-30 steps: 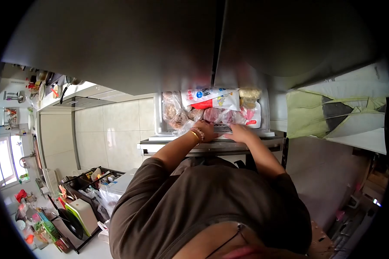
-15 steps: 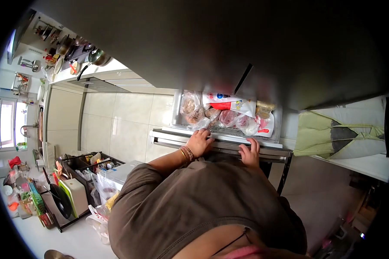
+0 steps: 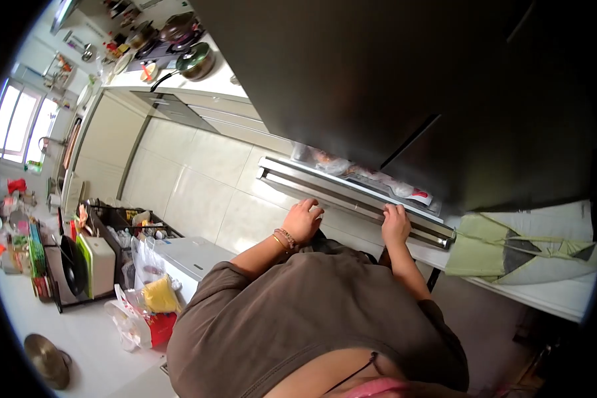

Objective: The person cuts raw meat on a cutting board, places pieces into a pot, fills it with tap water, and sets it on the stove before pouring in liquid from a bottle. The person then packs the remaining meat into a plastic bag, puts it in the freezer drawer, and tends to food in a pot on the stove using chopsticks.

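A freezer drawer (image 3: 351,192) stands part-way out of a dark refrigerator (image 3: 378,86), with bagged food (image 3: 338,164) showing in the narrow gap. My right hand (image 3: 396,223) reaches the drawer front near its right end, fingertips at the front's edge and nothing visible in the palm. In front of the drawer's left half is my left hand (image 3: 303,221), fingers loosely bent and apart, holding nothing and seemingly off the drawer. Bracelets circle the left wrist. Most of the drawer's contents are hidden under the refrigerator doors.
At left is a counter (image 3: 225,69) bearing a lidded pan (image 3: 196,61). Lower left, a dish rack (image 3: 63,265), a black bin (image 3: 113,232) and plastic bags (image 3: 136,318) crowd a white surface. A green-grey cloth (image 3: 491,245) hangs or lies at right.
The drawer has slid inward, hiding most of the food bags. My left hand has come away from its front edge; my right hand stays at it. The view has turned.
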`<state>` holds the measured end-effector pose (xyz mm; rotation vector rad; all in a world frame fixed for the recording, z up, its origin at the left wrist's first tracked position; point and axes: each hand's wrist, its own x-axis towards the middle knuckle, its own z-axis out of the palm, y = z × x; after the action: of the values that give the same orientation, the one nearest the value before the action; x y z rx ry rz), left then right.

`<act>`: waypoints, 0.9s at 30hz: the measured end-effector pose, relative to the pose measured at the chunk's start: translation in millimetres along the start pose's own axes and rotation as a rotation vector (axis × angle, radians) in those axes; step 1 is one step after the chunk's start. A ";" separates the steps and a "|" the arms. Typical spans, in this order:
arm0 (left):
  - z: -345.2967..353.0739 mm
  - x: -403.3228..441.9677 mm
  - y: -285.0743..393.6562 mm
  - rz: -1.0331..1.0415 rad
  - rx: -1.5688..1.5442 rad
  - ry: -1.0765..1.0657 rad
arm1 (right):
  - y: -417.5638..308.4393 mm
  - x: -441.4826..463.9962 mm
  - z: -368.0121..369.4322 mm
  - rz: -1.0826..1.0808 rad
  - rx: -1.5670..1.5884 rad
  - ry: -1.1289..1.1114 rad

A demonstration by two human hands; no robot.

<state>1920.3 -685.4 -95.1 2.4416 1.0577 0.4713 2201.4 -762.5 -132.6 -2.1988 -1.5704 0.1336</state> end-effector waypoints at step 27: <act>-183.2 -202.3 -264.6 -0.802 -0.148 0.063 | -170.1 57.6 189.1 -0.009 -0.170 -0.966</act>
<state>1544.6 -627.8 -103.0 1.6815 1.8117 0.3312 2011.5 -610.0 -225.7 -2.3887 -2.0946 1.2530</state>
